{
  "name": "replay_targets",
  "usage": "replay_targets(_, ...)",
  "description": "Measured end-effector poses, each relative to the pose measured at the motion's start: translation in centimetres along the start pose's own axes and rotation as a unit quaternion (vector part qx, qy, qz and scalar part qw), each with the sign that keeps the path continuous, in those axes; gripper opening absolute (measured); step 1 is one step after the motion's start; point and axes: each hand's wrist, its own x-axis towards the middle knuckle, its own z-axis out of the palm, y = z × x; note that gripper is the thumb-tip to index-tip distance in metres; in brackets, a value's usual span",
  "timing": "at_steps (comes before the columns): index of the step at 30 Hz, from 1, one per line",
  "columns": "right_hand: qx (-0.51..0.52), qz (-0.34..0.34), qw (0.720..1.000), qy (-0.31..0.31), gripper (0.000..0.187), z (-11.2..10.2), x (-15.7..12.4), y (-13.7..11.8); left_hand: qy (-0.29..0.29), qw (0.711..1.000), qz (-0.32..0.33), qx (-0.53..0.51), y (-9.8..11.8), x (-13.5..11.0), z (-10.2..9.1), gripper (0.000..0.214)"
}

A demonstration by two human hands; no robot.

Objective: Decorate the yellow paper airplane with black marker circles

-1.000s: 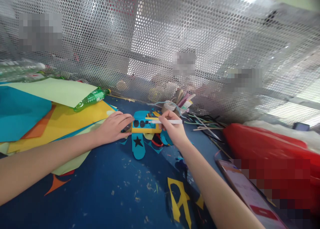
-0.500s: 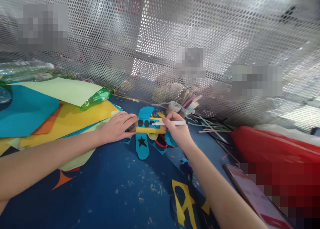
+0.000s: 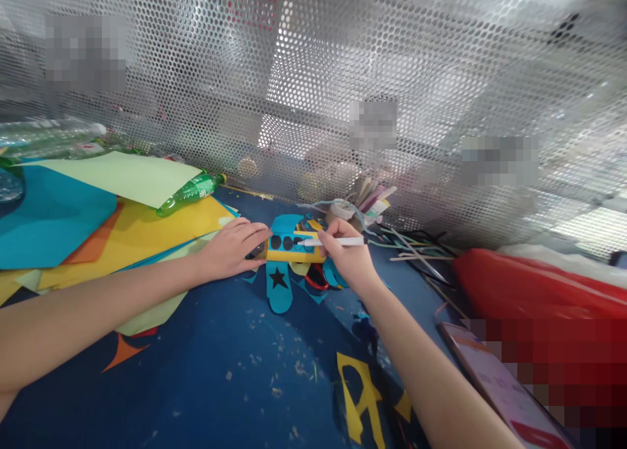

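in the head view, pinching a white pen [image 3: 353, 241] between the thumb and fingers of the right hand [image 3: 350, 254], with its tip at the row of black circles [image 3: 282, 242] on a yellow and blue model [image 3: 294, 256]. gripping the model's left end with the thumb and fingers of the left hand [image 3: 235, 250]. placed between both hands on the blue table [image 3: 220, 397], with a starred blue wing [image 3: 279, 297] pointing near. showing at left a green bottle [image 3: 191, 193] beside a pale green sheet [image 3: 127, 171]; near right, a yellow cutout [image 3: 352, 423] and a phone [image 3: 490, 390]; farther right, a red bag [image 3: 504, 282]; at the far side, a perforated screen [image 3: 196, 51].
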Motion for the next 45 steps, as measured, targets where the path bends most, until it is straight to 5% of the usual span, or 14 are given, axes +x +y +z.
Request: replay_targets(45,-0.007,0.011,1.000,-0.013,0.023,-0.26,-0.03,-0.31,-0.004,1.000,0.004,-0.008,0.14,0.19,-0.30,0.042)
